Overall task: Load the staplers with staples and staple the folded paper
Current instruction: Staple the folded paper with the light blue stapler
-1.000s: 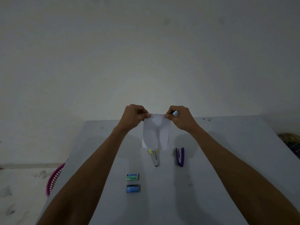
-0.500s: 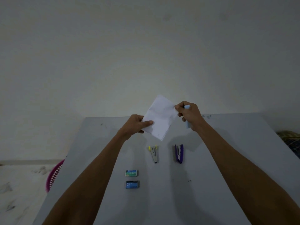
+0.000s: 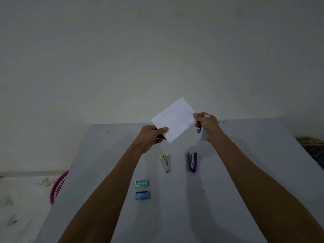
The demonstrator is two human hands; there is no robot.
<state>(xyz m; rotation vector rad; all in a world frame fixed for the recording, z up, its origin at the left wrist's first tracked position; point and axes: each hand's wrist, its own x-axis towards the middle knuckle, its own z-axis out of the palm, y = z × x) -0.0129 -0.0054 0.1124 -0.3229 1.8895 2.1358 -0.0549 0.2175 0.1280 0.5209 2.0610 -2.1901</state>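
I hold a folded white paper (image 3: 175,120) up above the far half of the grey table (image 3: 245,172). My left hand (image 3: 150,137) pinches its lower left corner. My right hand (image 3: 206,127) pinches its right corner and also grips a light blue stapler (image 3: 202,134) in the palm. On the table below lie a yellow-tipped stapler (image 3: 165,163), opened out, and a purple stapler (image 3: 192,162), also opened. Two small staple boxes sit nearer me: a green one (image 3: 141,183) and a blue one (image 3: 142,195).
A pink plastic basket (image 3: 57,186) stands on the floor by the table's left edge. A dark woven thing (image 3: 313,146) shows past the right edge. A pale wall rises behind the table.
The paper hung down from both hands over the table; now it is lifted and turned to a slanted, near-level pose. My left hand dropped to its lower corner, my right stayed high.
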